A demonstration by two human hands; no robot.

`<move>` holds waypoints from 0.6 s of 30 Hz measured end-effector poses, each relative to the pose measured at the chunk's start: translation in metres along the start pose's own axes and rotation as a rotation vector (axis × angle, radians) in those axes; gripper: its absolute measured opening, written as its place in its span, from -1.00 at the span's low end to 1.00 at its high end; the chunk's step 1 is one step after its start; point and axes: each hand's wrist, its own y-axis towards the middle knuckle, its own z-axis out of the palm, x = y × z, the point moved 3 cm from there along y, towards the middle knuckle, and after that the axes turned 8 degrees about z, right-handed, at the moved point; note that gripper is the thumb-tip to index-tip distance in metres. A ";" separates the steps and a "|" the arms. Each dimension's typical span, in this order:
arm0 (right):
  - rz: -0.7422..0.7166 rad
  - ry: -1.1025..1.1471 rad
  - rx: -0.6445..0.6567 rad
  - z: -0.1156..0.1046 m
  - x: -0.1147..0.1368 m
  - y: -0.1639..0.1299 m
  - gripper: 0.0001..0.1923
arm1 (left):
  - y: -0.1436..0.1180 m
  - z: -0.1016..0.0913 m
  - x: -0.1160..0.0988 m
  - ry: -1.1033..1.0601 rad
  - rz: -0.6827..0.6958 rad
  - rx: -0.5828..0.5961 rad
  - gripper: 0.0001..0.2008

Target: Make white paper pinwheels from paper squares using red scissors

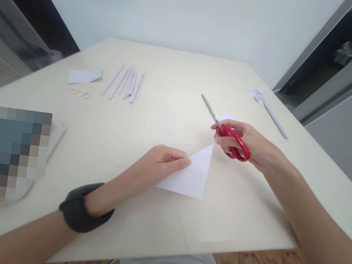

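Note:
My left hand (162,159) pinches the left edge of a white paper triangle (192,175) that lies on the cream table (176,80). A black band sits on that wrist. My right hand (252,144) grips red-handled scissors (228,132); their metal blades are closed and point up and to the left, above the paper's top corner. A small white paper piece (226,118) lies just behind the scissors.
Several rolled white paper sticks (127,83) lie at the back left beside a folded paper (84,75) and small scraps (80,92). A paper pinwheel on a stick (268,107) rests at the right edge. A blurred patch (5,161) covers the near left.

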 end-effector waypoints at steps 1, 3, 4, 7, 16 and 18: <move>-0.012 0.010 -0.035 -0.005 0.000 0.001 -0.79 | -0.001 -0.001 0.000 -0.026 -0.007 -0.025 -0.68; -0.030 0.036 -0.108 -0.012 -0.001 0.002 -0.76 | -0.003 -0.002 0.000 -0.077 -0.023 -0.080 -0.69; -0.033 0.052 -0.133 -0.014 -0.001 0.003 -0.74 | -0.003 -0.002 0.000 -0.104 -0.037 -0.103 -0.69; -0.004 0.078 -0.092 -0.006 -0.002 0.005 -0.69 | -0.004 -0.002 -0.001 -0.178 -0.094 -0.153 -0.69; -0.060 0.052 0.036 0.025 -0.001 0.000 -0.75 | -0.001 -0.004 -0.003 -0.231 -0.060 -0.181 -0.74; -0.071 0.060 0.032 0.025 0.000 -0.001 -0.78 | 0.000 -0.003 0.000 -0.288 -0.065 -0.136 -0.76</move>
